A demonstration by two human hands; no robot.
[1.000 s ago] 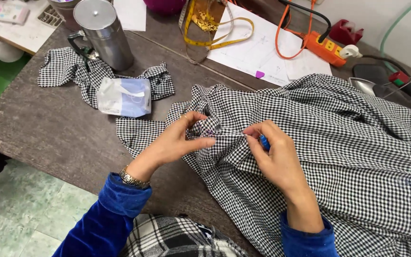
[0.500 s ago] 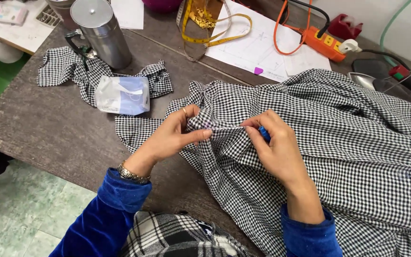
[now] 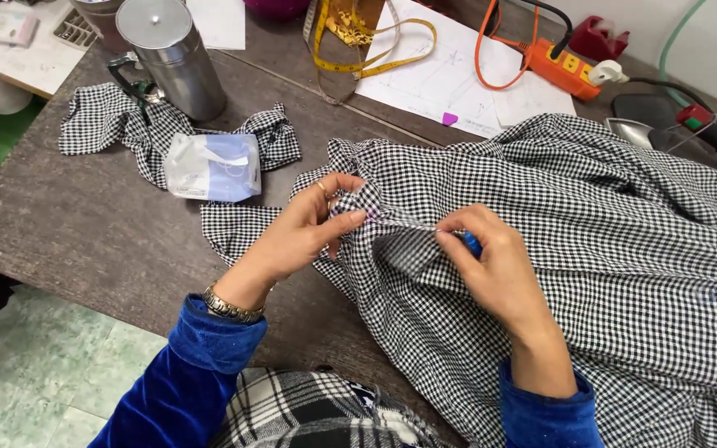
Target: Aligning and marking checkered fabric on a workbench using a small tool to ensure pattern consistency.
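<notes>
Dark, worn wood makes up the table [image 3: 68, 241], which stands over a pale green tiled floor [image 3: 18, 373] (mottled like marble). The black-and-white checked cloth [image 3: 591, 249] sprawls across its right half. The left hand [image 3: 309, 228] pinches a fold of it, and the right hand [image 3: 491, 265] is closed on the same stretched edge, with something small and blue [image 3: 473, 245] between its fingers. A metal canister [image 3: 172, 54] stands at the far edge, near a yellow tape measure [image 3: 375, 50].

I see one soft plastic packet [image 3: 212, 167] — white and pale blue, squarish — lying on the checked fabric scrap [image 3: 101, 124] beside the metal canister [image 3: 173, 55].
</notes>
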